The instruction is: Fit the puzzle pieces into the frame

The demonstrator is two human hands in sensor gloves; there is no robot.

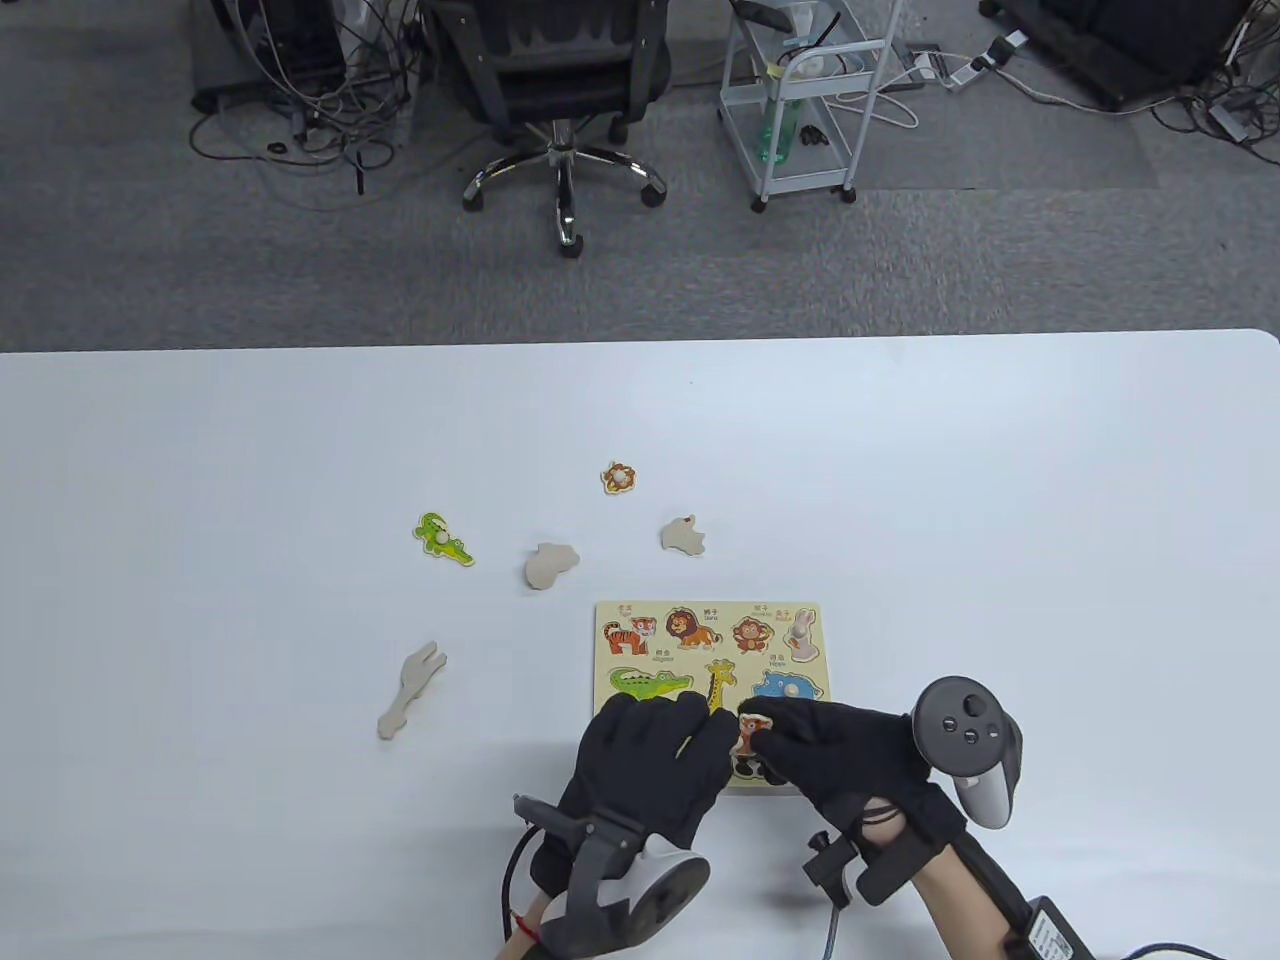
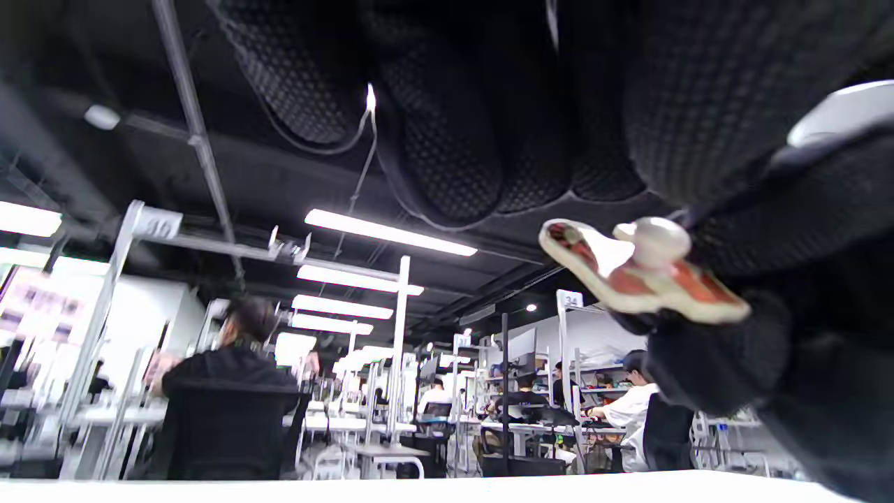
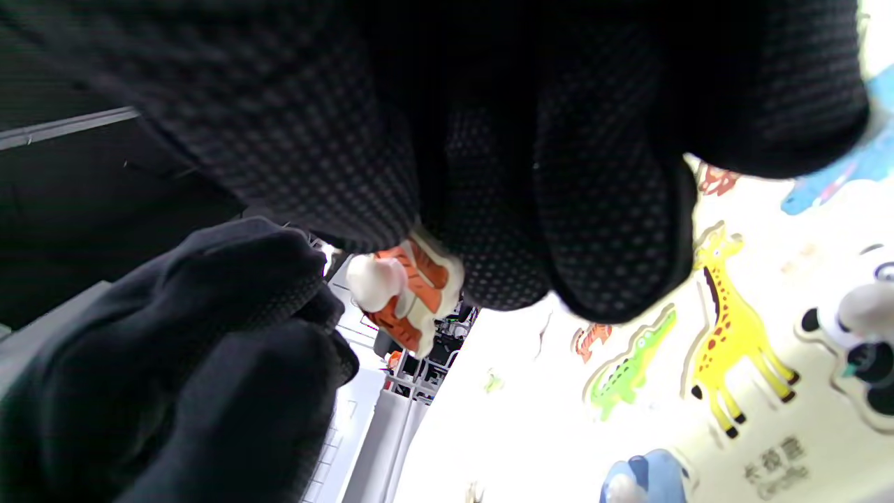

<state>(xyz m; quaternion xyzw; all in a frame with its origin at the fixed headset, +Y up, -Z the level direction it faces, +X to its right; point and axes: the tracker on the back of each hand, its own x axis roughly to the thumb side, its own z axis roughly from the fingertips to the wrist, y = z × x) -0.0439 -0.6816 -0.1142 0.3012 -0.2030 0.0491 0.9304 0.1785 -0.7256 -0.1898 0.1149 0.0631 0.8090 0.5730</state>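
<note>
The puzzle frame (image 1: 735, 607) lies near the table's front edge, with printed animals in its recesses. My right hand (image 1: 762, 735) pinches an orange striped tiger piece (image 1: 748, 728) with a white knob, just above the frame's lower middle. The right wrist view shows that tiger piece (image 3: 408, 293) under my fingertips (image 3: 601, 230), with the frame (image 3: 803, 433) below. In the left wrist view the tiger piece (image 2: 642, 272) hangs tilted. My left hand (image 1: 665, 725) rests flat on the frame's lower left part, close to the piece, holding nothing.
Loose pieces lie left of and beyond the frame: a green crocodile (image 1: 443, 538), a lion (image 1: 620, 478), and three face-down wooden shapes (image 1: 550, 565), (image 1: 684, 536), (image 1: 410, 690). A panda piece (image 3: 866, 307) sits in the frame. An office chair (image 1: 560, 90) and a cart (image 1: 800, 100) stand beyond the table.
</note>
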